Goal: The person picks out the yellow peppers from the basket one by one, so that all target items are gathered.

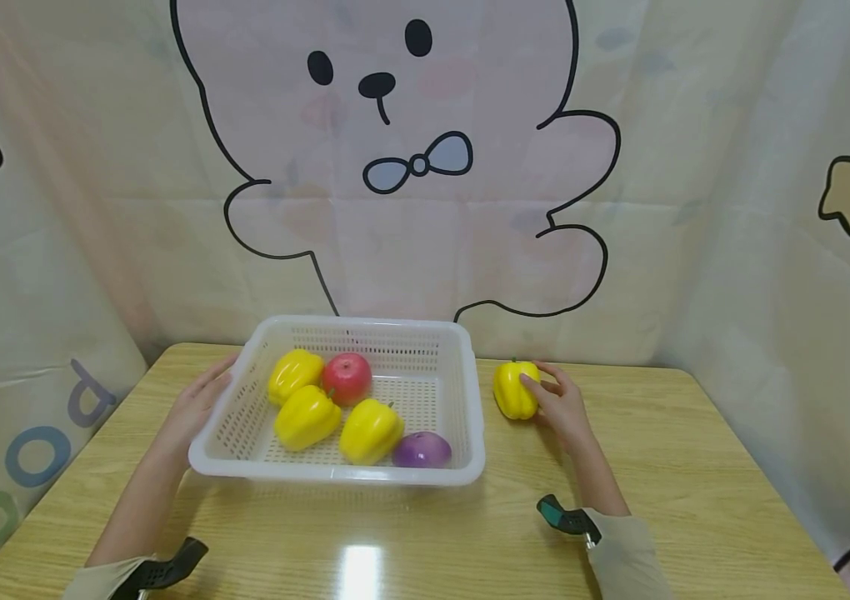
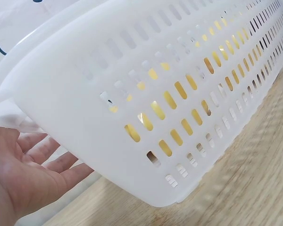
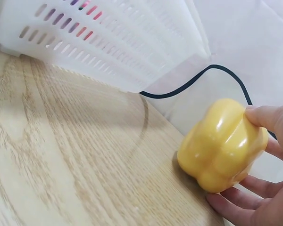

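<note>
A white plastic basket (image 1: 473,417) stands on the table, holding several yellow bell peppers (image 1: 308,418), a red apple (image 1: 347,379) and a purple onion-like piece (image 1: 422,450). My left hand (image 1: 196,408) lies along the basket's left end. Its loosely extended fingers (image 2: 61,181) rest by the end wall beneath the rim in the left wrist view; the thumb is hidden there. To the right of the basket, my right hand (image 1: 563,408) holds another yellow bell pepper (image 3: 221,146) between thumb and fingers. That pepper is at the table surface, apart from the basket.
The wooden table (image 1: 657,467) extends in front of the basket and to its right. Behind it hangs a printed curtain (image 1: 500,250) with a cartoon bear, close to the basket's back. Dark straps (image 1: 563,515) are on both wrists.
</note>
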{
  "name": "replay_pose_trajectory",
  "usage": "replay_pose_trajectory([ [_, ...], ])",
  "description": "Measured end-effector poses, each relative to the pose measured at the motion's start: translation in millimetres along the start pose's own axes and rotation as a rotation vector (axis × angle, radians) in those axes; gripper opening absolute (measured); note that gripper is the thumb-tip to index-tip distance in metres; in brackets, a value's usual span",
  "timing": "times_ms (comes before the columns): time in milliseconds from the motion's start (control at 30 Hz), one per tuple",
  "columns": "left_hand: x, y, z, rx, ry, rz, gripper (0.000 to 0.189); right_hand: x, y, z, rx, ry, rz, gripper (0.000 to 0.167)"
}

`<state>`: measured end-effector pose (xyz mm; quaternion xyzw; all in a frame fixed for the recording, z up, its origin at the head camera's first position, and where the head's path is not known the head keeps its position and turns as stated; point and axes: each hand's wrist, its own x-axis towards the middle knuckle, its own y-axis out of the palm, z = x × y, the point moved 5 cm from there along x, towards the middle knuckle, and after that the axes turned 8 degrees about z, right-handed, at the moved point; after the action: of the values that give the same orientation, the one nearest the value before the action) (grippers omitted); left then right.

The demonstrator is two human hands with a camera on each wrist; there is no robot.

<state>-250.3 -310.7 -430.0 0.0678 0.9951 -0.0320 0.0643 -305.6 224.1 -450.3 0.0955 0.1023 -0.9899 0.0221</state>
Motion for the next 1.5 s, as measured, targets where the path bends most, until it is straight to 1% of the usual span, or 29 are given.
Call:
replay_pose_trajectory([
  [233,0.8,-0.1,1.5,-0.004,0.002,0.004,0.067,-3.5,2.2,3.7,-0.034,-0.012,-0.023,0.062],
  [433,1.6,-0.7,2.5,0.005,-0.023,-0.012,0.067,0.4,1.6,0.9,-0.029,-0.011,-0.029,0.062],
  [667,1.5,0.1,1.0,0.006,-0.006,-0.008,0.067,3.8,0.2,-0.7,-0.034,-0.045,-0.054,0.061],
  [1000,1.8,-1.2,2.0,-0.003,-0.016,-0.02,0.068,5.2,-0.2,-1.4,-0.033,-0.044,-0.019,0.064],
  [1067,1.4,-0.7,1.1,-0.004,-0.009,-0.018,0.068,5.4,-0.5,-1.4,-0.03,-0.039,-0.014,0.065],
  [1233,1.2,0.2,0.0,-0.017,0.011,-0.01,0.068,5.4,-0.6,-0.6,-0.036,-0.036,-0.012,0.067],
  [1500,2.0,-0.6,0.5,-0.022,0.005,-0.01,0.066,2.4,-1.6,2.6,-0.044,-0.044,-0.02,0.063],
])
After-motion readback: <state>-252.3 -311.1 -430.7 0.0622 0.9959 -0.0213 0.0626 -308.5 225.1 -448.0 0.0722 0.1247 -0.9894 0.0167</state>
